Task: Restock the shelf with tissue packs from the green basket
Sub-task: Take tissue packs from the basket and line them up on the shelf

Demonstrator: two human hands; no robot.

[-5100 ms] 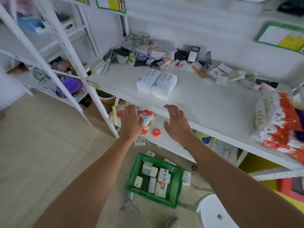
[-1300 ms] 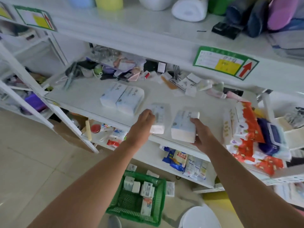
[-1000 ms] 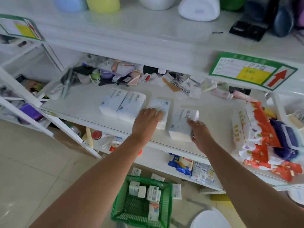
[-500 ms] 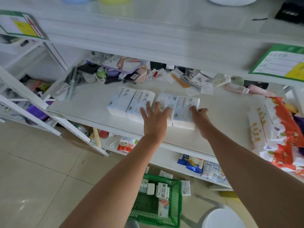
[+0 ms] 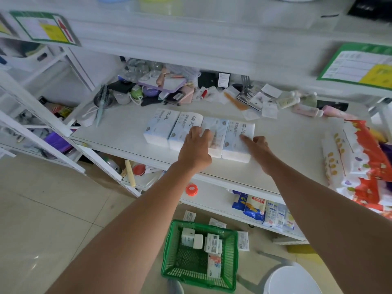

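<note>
Tissue packs [image 5: 163, 126]: four white ones in a touching row on the middle shelf [image 5: 118, 134], near its front edge. Left grip [image 5: 196, 148]: lies flat on the second and third packs, fingers straight and spread, clamps nothing. Right grip [image 5: 257, 147]: touches the top of the rightmost pack with an outstretched forefinger, holds nothing. Green basket [image 5: 233, 262]: sits on the floor below, small boxes inside.

Four tissue packs [image 5: 199, 132] on shelf [image 5: 118, 132]
</note>
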